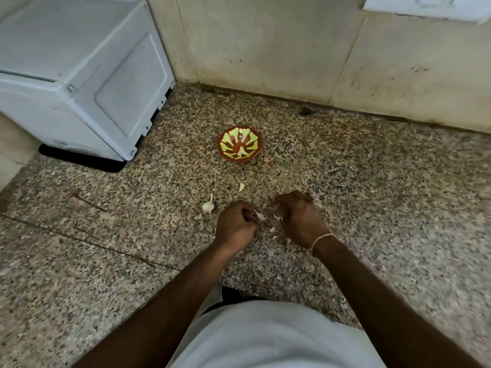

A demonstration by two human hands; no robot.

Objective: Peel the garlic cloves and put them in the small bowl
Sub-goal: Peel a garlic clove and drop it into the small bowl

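left grip (pixel 235 224) pinching a garlic clove (pixel 259 215), right grip (pixel 299 217) curled, contents unclear, over speckled granite counter (pixel 372 181) by stained wall (pixel 265 49)

speckled polished stone counter (pixel 345 197), glossy bowl (pixel 239 144)

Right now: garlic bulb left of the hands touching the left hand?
Apart. Head view shows a strip of speckled counter between the garlic bulb and the left hand.
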